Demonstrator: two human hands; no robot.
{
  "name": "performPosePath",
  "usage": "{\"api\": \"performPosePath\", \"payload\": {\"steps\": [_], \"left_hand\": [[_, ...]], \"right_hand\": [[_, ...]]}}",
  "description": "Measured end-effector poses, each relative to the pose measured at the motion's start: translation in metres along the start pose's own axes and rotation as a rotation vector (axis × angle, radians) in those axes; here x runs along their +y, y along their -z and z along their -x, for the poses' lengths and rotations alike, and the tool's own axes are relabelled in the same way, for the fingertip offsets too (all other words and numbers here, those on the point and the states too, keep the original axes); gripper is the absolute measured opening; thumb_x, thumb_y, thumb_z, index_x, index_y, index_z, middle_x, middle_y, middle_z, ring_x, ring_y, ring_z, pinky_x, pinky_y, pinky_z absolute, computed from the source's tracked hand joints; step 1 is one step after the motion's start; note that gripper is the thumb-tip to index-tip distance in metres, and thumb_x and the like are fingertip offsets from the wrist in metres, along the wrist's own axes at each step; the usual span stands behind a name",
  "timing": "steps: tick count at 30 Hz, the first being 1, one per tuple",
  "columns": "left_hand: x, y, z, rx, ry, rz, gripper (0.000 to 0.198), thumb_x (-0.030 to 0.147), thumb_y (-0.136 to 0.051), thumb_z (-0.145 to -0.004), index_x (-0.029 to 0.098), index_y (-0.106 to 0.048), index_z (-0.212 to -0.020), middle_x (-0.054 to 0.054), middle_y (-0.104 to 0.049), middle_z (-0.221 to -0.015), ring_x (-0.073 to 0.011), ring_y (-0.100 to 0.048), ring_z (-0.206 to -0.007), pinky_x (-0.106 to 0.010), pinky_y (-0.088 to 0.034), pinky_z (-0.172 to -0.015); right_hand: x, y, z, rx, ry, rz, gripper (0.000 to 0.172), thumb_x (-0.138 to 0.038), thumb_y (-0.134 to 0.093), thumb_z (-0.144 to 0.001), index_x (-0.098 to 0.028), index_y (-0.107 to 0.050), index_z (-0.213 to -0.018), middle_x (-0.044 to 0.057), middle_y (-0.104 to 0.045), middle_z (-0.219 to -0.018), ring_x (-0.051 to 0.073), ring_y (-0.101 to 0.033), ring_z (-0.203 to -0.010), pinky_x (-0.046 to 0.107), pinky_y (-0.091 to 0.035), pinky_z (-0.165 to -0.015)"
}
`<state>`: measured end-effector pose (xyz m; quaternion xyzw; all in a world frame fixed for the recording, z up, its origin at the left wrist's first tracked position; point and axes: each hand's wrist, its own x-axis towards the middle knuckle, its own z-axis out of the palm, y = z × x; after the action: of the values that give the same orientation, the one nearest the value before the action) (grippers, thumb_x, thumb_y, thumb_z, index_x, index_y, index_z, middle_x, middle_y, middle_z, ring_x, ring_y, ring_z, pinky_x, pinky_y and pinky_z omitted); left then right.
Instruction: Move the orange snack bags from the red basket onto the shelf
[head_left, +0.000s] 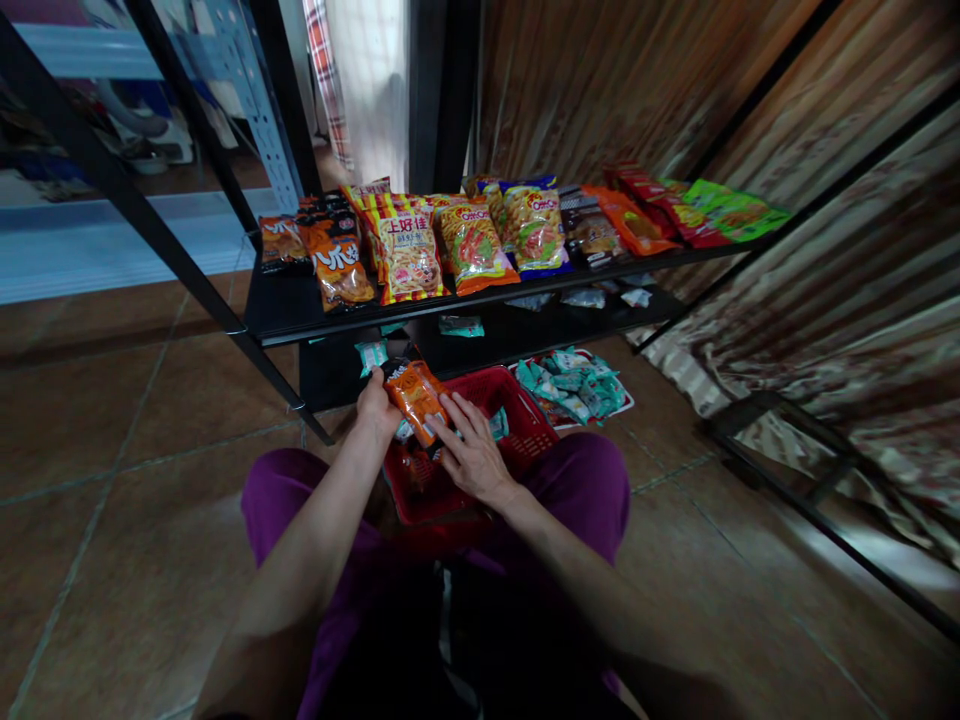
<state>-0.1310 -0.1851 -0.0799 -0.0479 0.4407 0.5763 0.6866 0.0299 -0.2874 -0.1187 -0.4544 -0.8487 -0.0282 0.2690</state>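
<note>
An orange and black snack bag (pixel 417 398) is held tilted over the red basket (pixel 499 378) between my knees. My left hand (pixel 377 402) grips the bag's left edge, thumb on top. Across the right side of the bag lie the outstretched, slightly spread fingers of my right hand (pixel 474 450); I cannot see a grip there. Inside the basket, partly hidden by my hands, are a teal packet (pixel 499 424) and some dark orange packaging. A similar orange and black bag (pixel 339 265) stands on the black shelf (pixel 300 318) ahead.
Several more snack bags line the shelf, including a yellow one (pixel 411 250) and a green one (pixel 731 212). On the lower shelf (pixel 487 349) lie small packets. A second basket (pixel 626 402) with teal packets sits to the right. Shelf posts (pixel 180 250) and a curtain (pixel 862 250) flank the area.
</note>
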Motion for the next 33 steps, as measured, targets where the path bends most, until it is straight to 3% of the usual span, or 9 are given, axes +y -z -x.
{"api": "performPosePath", "payload": {"steps": [9, 14, 19, 24, 27, 30, 33], "left_hand": [[0.003, -0.014, 0.028, -0.017, -0.036, -0.136, 0.023, 0.035, -0.049, -0.089, 0.015, -0.061, -0.089, -0.005, -0.066, -0.081, -0.0129, -0.061, -0.069, -0.026, -0.050, -0.070], [0.009, -0.012, 0.033, -0.106, -0.034, -0.305, 0.033, 0.040, -0.040, -0.090, 0.017, -0.064, -0.092, -0.010, -0.066, -0.099, -0.0184, -0.060, -0.093, -0.033, -0.049, -0.080], [0.006, -0.009, 0.031, -0.159, -0.025, -0.330, 0.028, 0.031, -0.041, -0.090, 0.015, -0.063, -0.090, -0.014, -0.061, -0.118, -0.0214, -0.056, -0.110, -0.036, -0.048, -0.089], [0.002, -0.007, 0.030, -0.154, -0.102, -0.327, 0.011, 0.016, -0.054, -0.081, 0.013, -0.064, -0.082, -0.013, -0.064, -0.112, -0.0193, -0.061, -0.100, -0.034, -0.049, -0.088], [-0.001, -0.002, 0.027, -0.114, -0.167, -0.367, 0.010, 0.008, -0.059, -0.074, 0.015, -0.065, -0.079, -0.008, -0.067, -0.099, -0.0154, -0.062, -0.090, -0.031, -0.049, -0.087], [-0.004, 0.005, 0.025, -0.086, -0.197, -0.419, 0.012, 0.007, -0.061, -0.072, 0.016, -0.065, -0.079, -0.004, -0.066, -0.086, -0.0116, -0.060, -0.080, -0.027, -0.048, -0.084], [-0.009, 0.014, 0.026, -0.081, -0.141, -0.485, 0.015, 0.013, -0.068, -0.069, 0.017, -0.065, -0.083, -0.003, -0.065, -0.078, -0.0108, -0.058, -0.070, -0.028, -0.048, -0.077]], "right_hand": [[-0.006, -0.011, -0.005, 0.158, -0.241, -0.144, 0.060, -0.016, -0.052, -0.082, -0.022, -0.038, -0.140, 0.012, -0.039, -0.146, 0.025, -0.038, -0.133, 0.045, -0.035, -0.107], [-0.005, -0.018, -0.011, 0.325, -0.537, -0.555, 0.050, -0.032, -0.048, -0.087, -0.020, -0.043, -0.136, 0.012, -0.051, -0.135, 0.023, -0.047, -0.126, 0.044, -0.036, -0.107], [-0.009, -0.022, -0.019, 0.528, -0.922, -1.113, 0.051, -0.042, -0.060, -0.078, -0.022, -0.052, -0.124, 0.007, -0.063, -0.121, 0.020, -0.060, -0.109, 0.038, -0.045, -0.096], [-0.014, -0.014, -0.027, 0.625, -1.238, -1.458, 0.037, -0.037, -0.072, -0.066, -0.024, -0.062, -0.099, 0.001, -0.071, -0.100, 0.017, -0.066, -0.089, 0.028, -0.053, -0.070], [-0.015, -0.009, -0.030, 0.676, -1.324, -1.585, 0.030, -0.033, -0.075, -0.063, -0.022, -0.060, -0.086, -0.001, -0.071, -0.083, 0.016, -0.067, -0.074, 0.027, -0.052, -0.059], [-0.017, -0.005, -0.035, 0.657, -1.333, -1.691, 0.029, -0.032, -0.077, -0.062, -0.021, -0.058, -0.080, -0.001, -0.071, -0.077, 0.017, -0.066, -0.069, 0.028, -0.054, -0.057], [-0.019, -0.004, -0.040, 0.606, -1.326, -1.744, 0.025, -0.033, -0.076, -0.066, -0.020, -0.058, -0.077, 0.001, -0.070, -0.075, 0.017, -0.067, -0.069, 0.031, -0.056, -0.063]]}}
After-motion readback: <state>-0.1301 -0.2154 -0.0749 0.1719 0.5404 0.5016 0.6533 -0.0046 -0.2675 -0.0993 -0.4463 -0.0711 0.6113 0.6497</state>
